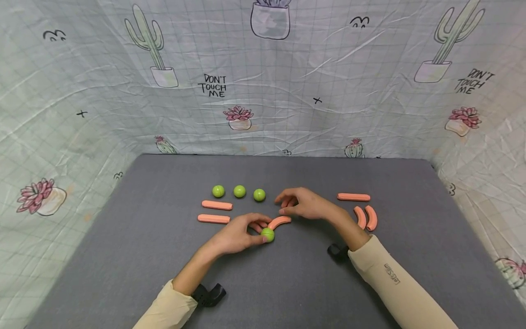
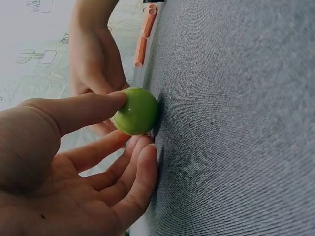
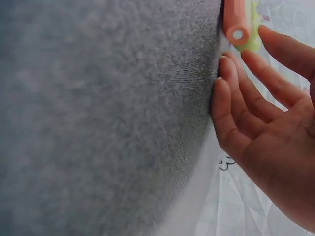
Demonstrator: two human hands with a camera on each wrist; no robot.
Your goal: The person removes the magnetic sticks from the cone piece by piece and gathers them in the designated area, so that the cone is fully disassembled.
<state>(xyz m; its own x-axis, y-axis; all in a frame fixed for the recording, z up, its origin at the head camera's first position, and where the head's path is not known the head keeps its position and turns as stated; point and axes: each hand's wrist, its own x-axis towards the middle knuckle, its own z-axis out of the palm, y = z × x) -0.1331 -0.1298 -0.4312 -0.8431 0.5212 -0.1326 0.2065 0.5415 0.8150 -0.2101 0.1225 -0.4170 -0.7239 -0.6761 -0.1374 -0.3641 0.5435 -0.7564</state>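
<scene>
My left hand (image 1: 259, 232) pinches a green ball (image 1: 267, 235) between thumb and fingertips, low on the grey mat (image 1: 164, 256). The left wrist view shows the thumb on top of the ball (image 2: 138, 112) and the fingers (image 2: 142, 152) under it. A curved orange piece (image 1: 280, 222) lies touching the ball on its far side. My right hand (image 1: 287, 206) hovers just beyond that piece, fingers relaxed and holding nothing. In the right wrist view its fingertips (image 3: 224, 83) rest by the mat, near the piece's round end (image 3: 237, 27).
Three green balls (image 1: 239, 191) stand in a row, with two straight orange sticks (image 1: 217, 205) below them. At the right lie a straight stick (image 1: 353, 197) and two curved pieces (image 1: 366, 217). Cactus-print cloth (image 1: 263, 91) walls the mat in.
</scene>
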